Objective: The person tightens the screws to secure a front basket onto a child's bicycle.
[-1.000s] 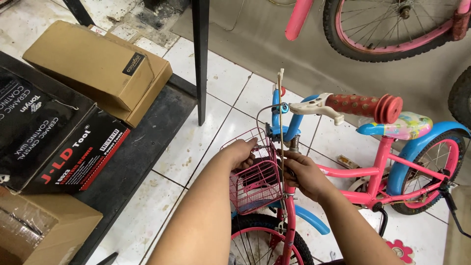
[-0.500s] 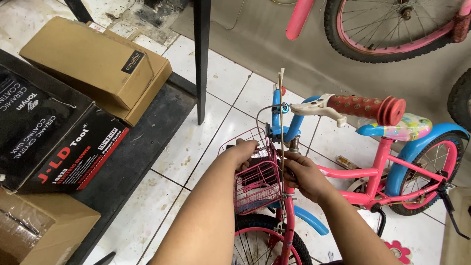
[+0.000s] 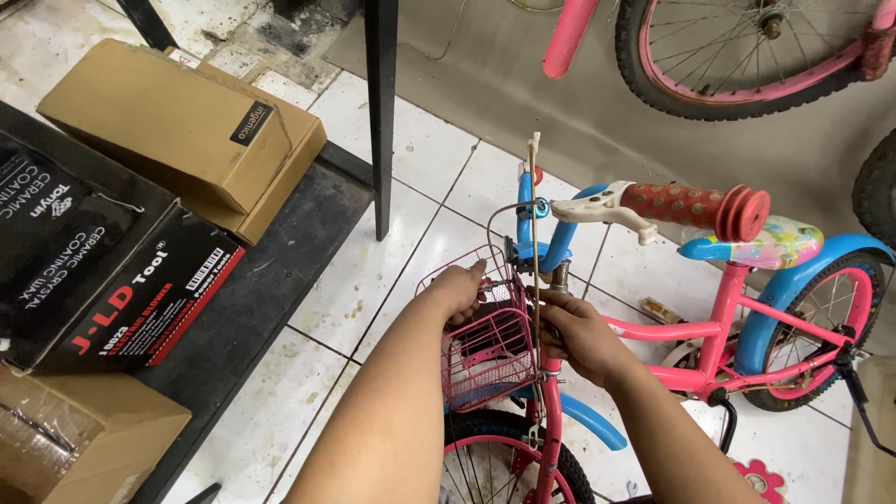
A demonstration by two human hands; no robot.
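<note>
Pink basket (image 3: 487, 359) between both hands — left hand (image 3: 459, 291) grips its rim, right hand (image 3: 569, 331) its back.

Open tiles (image 3: 392, 271) left — handlebar grip (image 3: 695, 205) crowds right.

Child's bicycle (image 3: 691, 345): pink frame, blue mudguards and blue handlebar stem. Wire basket (image 3: 485, 350): pink throughout. Handlebar grip (image 3: 695, 207): red with small pale spots; brake lever (image 3: 597, 207) beside it: white. Saddle (image 3: 775, 243): pastel multicolour print on a blue base. Upper wheel (image 3: 747, 56): black tyre on a pink rim. Cardboard boxes (image 3: 187, 131): plain brown, one with a small black label. Large carton (image 3: 103, 271): black with red and white panels. Floor tiles (image 3: 373, 271): white, speckled with dirt.
</note>
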